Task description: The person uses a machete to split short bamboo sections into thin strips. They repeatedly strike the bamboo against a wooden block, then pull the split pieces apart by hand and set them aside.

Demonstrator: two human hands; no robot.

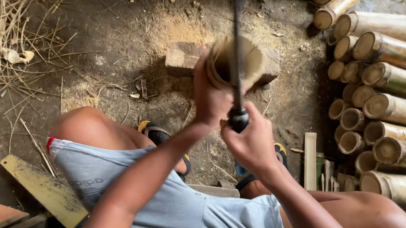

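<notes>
Gripping the upright bamboo section (234, 60) near its rim, the left hand (210, 96) steadied it on a wooden block (182, 55), while the right hand (252, 142) was wrapped tight around the handle of a long blade (238, 45) crossing its mouth. Splitting well likely needed the blade centred and fingers below the edge.

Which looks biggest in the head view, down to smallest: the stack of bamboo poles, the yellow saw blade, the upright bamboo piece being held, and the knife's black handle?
1. Stack of bamboo poles
2. Yellow saw blade
3. Upright bamboo piece, held by the left hand, though nearness to the camera makes ranks 2 and 3 unsure
4. Black handle, gripped by the right hand
</notes>
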